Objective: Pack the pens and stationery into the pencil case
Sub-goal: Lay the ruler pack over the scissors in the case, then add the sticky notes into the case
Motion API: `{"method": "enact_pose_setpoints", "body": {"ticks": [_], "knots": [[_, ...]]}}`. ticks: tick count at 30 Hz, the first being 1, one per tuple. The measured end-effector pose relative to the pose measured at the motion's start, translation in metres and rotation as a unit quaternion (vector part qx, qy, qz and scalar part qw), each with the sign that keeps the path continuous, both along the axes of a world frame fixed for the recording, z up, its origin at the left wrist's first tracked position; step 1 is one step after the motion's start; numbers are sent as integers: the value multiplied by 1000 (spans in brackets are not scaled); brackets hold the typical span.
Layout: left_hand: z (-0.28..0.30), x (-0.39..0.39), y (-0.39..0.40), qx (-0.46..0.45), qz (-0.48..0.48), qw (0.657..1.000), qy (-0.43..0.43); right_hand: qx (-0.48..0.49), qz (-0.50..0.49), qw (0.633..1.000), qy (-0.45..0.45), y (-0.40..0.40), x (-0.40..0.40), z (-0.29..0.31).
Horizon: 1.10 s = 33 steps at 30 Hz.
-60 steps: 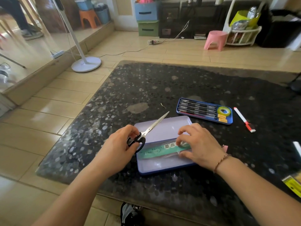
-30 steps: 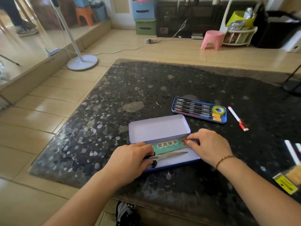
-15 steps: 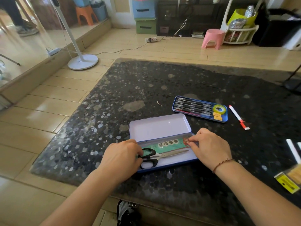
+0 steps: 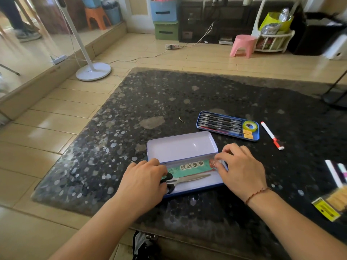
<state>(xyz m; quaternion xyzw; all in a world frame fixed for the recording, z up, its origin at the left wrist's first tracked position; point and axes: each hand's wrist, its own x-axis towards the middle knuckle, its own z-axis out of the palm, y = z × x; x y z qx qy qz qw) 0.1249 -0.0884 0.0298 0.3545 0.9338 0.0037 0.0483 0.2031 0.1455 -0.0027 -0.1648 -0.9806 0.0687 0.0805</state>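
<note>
Tin pencil case (image 4: 195, 186) between curled fingers (image 4: 223, 157)

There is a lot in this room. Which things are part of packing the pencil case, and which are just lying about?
Part of the job:
pencil case
scissors
green packet
marker
tray of pens
tape roll

Just lying about:
fan stand
pink stool
storage boxes
power strip

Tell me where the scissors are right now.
The scissors lie in the open pencil case at the table's near edge, beside a green packet, handles by the left hand.
</note>
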Motion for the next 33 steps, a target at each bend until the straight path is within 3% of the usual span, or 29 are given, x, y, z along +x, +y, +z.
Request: {"method": "enact_pose_setpoints", "body": {"ticks": [9,12,16,22,26,33], "knots": [[2,-5,7,-110,17,993,-32,-26,-38,996,-80,0,-6,-1],[12,-1,18,-110,25,993,-31,-41,6,999,-7,1,4,2],[27,6,54,-26,8,999,-26,-55,20,993,102,32,50,15],[8,51,129,99,-133,984,-67,-82,-152,982,71,130,142,26],[-17,88,178,132,-198,967,-95,-129,-345,924,106,180,178,27],[-41,154,259,182,-234,949,-105,-120,-160,977,-69,185,183,18]]}}
